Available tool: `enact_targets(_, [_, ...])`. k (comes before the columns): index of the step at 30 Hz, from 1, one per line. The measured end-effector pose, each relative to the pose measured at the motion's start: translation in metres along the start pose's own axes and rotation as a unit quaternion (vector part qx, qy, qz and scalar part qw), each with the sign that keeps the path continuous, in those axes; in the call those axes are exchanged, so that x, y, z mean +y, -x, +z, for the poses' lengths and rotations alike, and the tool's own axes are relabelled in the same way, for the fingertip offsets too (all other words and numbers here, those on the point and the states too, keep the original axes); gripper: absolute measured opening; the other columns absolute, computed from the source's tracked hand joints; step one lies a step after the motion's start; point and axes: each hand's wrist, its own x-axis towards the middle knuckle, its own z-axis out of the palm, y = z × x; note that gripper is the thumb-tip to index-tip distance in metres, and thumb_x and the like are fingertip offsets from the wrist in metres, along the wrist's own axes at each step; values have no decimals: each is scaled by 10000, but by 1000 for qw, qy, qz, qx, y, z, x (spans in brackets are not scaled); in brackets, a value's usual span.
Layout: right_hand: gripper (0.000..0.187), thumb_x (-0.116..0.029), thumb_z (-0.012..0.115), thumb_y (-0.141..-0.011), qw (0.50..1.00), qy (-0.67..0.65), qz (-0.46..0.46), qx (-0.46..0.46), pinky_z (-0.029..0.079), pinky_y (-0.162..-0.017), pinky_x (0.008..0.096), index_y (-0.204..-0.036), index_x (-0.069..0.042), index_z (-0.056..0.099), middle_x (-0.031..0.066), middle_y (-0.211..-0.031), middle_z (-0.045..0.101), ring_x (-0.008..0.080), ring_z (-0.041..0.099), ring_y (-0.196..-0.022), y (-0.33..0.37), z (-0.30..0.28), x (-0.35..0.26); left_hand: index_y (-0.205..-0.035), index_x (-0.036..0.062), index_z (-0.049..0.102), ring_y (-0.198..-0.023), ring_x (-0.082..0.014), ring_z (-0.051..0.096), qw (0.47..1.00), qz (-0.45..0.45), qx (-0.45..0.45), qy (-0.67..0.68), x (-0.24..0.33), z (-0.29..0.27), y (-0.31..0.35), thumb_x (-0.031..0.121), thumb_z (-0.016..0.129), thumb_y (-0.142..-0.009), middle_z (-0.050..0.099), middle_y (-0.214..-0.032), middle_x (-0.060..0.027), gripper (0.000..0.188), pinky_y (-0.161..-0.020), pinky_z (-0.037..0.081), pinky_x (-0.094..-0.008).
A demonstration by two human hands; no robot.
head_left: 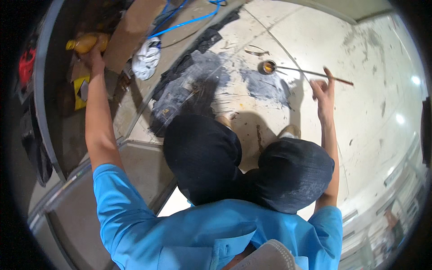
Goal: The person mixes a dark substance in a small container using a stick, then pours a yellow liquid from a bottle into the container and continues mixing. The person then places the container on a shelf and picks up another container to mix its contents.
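Out to the far left, my left hand (91, 55) is closed round a yellow-orange bottle (84, 44) with a yellow cap, lying sideways in its grip. My right hand (322, 90) is raised over the floor on the right, its index finger stretched across a thin brush handle (344, 81). The other fingers are curled, and the exact grip is partly hidden. From there the handle runs left to a small round cup (268, 67) with something orange inside. What the handle ends in is hidden at the cup.
Grey-black smears (189, 85) cover the pale tiled floor (351, 112) ahead of my knees. At left are a brown cardboard piece (130, 36), a white cloth bundle (146, 58), a blue hose (189, 20), a yellow packet (81, 91) and a dark upright frame (43, 90).
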Motion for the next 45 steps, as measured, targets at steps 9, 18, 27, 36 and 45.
enact_targets(9, [353,-281,591,-1141,976,152,-76,-134,574,-808,375,-1277,26,701,135,-1028,760,247,728,-856,-33,72,-34,-1464,-73,578,-1341,-307,630,953,-263,-12,-152,-80,-3,-58,303,987,-764,670,-1468,-157,894,-1137,484,-411])
enact_targets(18, [259,-206,570,-1145,916,297,-166,-214,581,-813,438,-1225,8,691,165,-1064,751,332,745,-906,-32,69,-63,-1316,-105,602,-1164,-319,673,942,-59,169,-283,-34,33,54,178,868,-857,683,-1303,-205,601,-1012,528,-425])
enact_targets(27, [204,-148,571,-1097,916,299,-192,-187,592,-875,495,-1207,-31,697,190,-1069,769,401,748,-999,-31,69,-64,-1383,99,649,-1020,-197,662,906,29,-414,-80,87,183,360,142,910,-816,711,-1175,-68,626,-917,569,-359])
enact_targets(36, [216,-168,646,-1068,907,341,-180,-168,595,-846,486,-1224,-35,712,193,-1041,764,400,749,-976,-28,71,-53,-1482,152,592,-1318,-347,600,829,116,-532,-123,102,274,457,311,971,-745,595,-1431,-148,843,-1094,510,-478])
enact_targets(45, [204,-149,631,-1076,947,209,-174,-173,587,-846,445,-1174,-5,737,172,-1102,761,389,744,-965,-36,78,-40,-1385,193,673,-1301,-356,601,839,119,-523,-96,95,294,473,291,961,-742,631,-1396,-97,711,-1133,482,-473])
